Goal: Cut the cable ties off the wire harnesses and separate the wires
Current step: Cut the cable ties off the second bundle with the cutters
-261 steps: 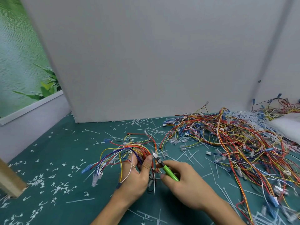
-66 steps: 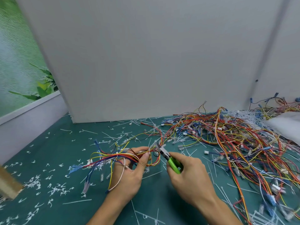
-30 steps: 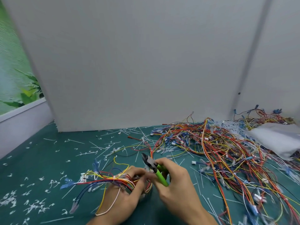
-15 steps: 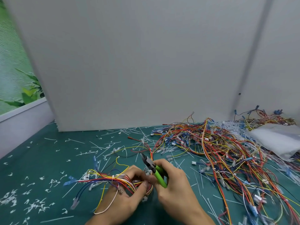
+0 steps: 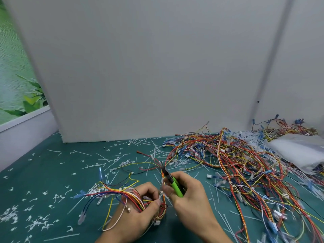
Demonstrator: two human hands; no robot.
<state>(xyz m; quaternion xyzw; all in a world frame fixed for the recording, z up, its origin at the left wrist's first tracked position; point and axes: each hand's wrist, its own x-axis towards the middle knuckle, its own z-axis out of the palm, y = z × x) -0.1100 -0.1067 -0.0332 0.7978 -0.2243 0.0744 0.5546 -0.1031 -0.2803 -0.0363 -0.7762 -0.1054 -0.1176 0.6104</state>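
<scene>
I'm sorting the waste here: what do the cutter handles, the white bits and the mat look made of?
Cutter handles: bright green, smooth, slightly glossy; likely plastic or rubber sleeves. White bits: thin, curled, stiff-looking strips; probably nylon tie offcuts. Mat: flat teal sheet without glare; rubber or vinyl, cannot tell which.

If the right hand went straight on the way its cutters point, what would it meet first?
Probably the loose red and yellow wires just beyond the tip of the green-handled cutters, which the right hand aims away and slightly left. Depth is unclear.
</scene>
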